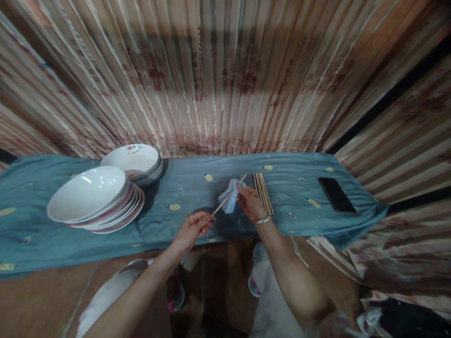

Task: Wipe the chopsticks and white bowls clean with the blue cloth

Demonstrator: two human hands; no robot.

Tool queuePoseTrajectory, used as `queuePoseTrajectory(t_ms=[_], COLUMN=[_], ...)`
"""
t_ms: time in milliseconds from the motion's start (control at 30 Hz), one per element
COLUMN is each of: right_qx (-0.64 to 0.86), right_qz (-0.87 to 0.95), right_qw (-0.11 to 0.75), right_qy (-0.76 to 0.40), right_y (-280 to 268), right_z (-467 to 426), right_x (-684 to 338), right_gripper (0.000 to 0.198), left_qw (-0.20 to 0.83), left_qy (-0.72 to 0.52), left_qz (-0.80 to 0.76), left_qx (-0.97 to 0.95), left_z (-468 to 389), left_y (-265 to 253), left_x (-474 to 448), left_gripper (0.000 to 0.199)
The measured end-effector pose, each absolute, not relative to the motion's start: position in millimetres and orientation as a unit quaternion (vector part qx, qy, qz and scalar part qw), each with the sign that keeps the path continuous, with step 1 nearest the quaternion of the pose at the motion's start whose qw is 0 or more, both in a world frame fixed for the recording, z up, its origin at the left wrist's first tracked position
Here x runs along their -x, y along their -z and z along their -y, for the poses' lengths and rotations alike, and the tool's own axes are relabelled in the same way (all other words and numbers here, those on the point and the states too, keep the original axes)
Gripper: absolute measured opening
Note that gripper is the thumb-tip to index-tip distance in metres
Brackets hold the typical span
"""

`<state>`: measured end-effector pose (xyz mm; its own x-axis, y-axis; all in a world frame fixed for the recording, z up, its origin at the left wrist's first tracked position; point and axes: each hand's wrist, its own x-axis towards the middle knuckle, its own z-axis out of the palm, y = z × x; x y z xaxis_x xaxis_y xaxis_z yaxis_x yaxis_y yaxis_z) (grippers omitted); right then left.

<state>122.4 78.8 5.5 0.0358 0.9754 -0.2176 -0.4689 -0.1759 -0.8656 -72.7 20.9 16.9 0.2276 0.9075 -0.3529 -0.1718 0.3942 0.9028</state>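
Observation:
A single chopstick [221, 205] slants up to the right between my hands, above the cloth-covered table. My left hand [193, 228] pinches its lower end. In my right hand [251, 203], which wears a bracelet, a pale blue cloth [230, 201] is held around the upper part of the chopstick, whose tip pokes out past it. Just right of this hand, several chopsticks [262, 190] lie side by side on the table, partly hidden by the hand and wrist.
A tall stack of white bowls [95, 197] stands at the left, with a stack of plates [136, 162] behind it. A black phone [337, 195] lies at the right. The table has a blue-green patterned cloth [190, 178]. Pleated curtains [218, 84] hang behind and at the sides.

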Motion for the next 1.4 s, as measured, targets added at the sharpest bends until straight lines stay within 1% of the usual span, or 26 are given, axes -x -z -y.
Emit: queuePoseTrajectory(t_ms=[67,167,333,467,600,733,833,1033,1100,1267,1400], right_qx=[0.421,0.414,0.417,0.423,0.427,0.424,0.424,0.426,0.422,0.407,0.408], right_qz=[0.267,0.281,0.311,0.297,0.251,0.234,0.233,0.262,0.282,0.335,0.353], right_qw=[0.574,0.543,0.545,0.571,0.618,0.643,0.651,0.609,0.582,0.53,0.521], right_qy=[-0.649,-0.674,-0.658,-0.638,-0.61,-0.594,-0.585,-0.616,-0.635,-0.665,-0.661], right_y=[-4.5,-3.7,-6.1,-11.3,-18.0,-22.4,-23.5,-18.0,-13.9,-6.5,-5.6], right_z=[-71.6,-63.3,-63.9,-73.7,-86.1,-93.5,-93.9,-83.6,-76.5,-59.2,-54.6], right_x=[-105.7,-84.9,-77.5,-88.2,-109.6,-132.0,-137.1,-106.9,-91.1,-66.6,-66.0], right_gripper=[0.034,0.031,0.033,0.034,0.035,0.034,0.033,0.036,0.036,0.035,0.036], left_qw=[0.692,0.69,0.66,0.646,0.67,0.686,0.69,0.708,0.715,0.726,0.714], left_qy=[-0.4,-0.425,-0.45,-0.441,-0.407,-0.388,-0.38,-0.394,-0.407,-0.438,-0.443], left_qz=[-0.478,-0.481,-0.488,-0.497,-0.487,-0.489,-0.498,-0.499,-0.489,-0.466,-0.468], left_qx=[-0.363,-0.334,-0.352,-0.375,-0.385,-0.374,-0.363,-0.308,-0.288,-0.254,-0.275], left_z=[-21.3,-22.9,-26.5,-27.0,-25.0,-23.2,-22.4,-22.5,-24.3,-29.9,-29.2], left_y=[-18.6,-20.5,-17.8,-15.4,-16.0,-16.9,-17.1,-18.0,-19.0,-23.0,-25.1], left_x=[71.8,71.4,73.8,77.8,79.9,80.5,80.7,75.8,73.3,70.9,72.6], left_gripper=[0.042,0.042,0.037,0.033,0.034,0.038,0.036,0.029,0.029,0.03,0.034])
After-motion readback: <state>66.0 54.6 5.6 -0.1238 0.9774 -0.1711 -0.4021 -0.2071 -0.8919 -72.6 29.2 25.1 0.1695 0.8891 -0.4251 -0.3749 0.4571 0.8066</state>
